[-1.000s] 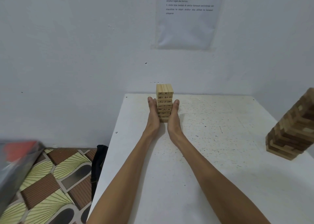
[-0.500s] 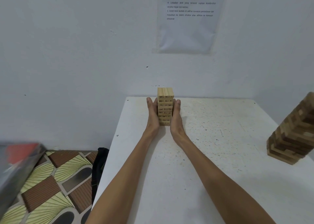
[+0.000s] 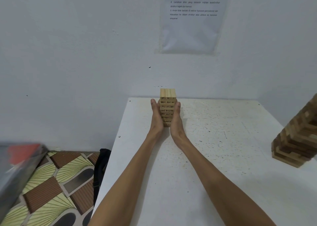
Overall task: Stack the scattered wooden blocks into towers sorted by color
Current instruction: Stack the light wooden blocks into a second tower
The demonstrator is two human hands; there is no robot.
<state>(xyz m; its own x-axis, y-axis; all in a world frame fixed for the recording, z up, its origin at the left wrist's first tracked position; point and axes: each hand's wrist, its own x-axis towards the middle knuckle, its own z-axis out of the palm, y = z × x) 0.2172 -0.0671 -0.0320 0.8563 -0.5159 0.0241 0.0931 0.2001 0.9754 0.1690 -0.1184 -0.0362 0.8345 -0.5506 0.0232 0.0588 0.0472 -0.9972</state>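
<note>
Together, straight-fingered left hand (image 3: 157, 118) and right hand (image 3: 176, 120) press pale tower (image 3: 167, 104), darker tower (image 3: 296, 140) apart.

**Pale walls, a white tabletop, a patterned floor**

The room is being closed in by a pale bluish-white wall (image 3: 68, 54), over which soft, even light is being spread. A printed sheet (image 3: 190, 28) is being held flat on it above the far edge of a white, speckled tabletop (image 3: 223, 131). At lower left, the floor (image 3: 51, 191) is being covered by a brown and cream leaf pattern. A dark object (image 3: 101, 165) is being kept against the tabletop's left side.
</note>
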